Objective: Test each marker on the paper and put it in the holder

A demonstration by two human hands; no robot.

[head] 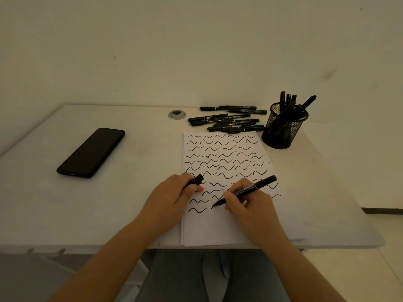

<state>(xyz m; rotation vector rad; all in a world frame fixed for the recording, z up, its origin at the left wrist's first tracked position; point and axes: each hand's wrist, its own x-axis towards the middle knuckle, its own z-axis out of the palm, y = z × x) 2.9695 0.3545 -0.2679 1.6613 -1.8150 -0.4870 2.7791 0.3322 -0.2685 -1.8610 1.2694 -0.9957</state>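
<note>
The right hand [246, 201] pinches the marker [246, 190] in a writing grip, tip touching the paper [218, 227] at the start of a new stroke beside the lowest squiggle; the barrel tilts up and right so the nib meets the sheet at an angle. The left hand [172, 195] curls round the cap [195, 180], resting on the paper's left edge, probably to steady it and keep the cap ready. Untested markers [229, 119] lie on the tabletop [135, 192] behind the paper; the holder [283, 129], right of them, contains several.
</note>
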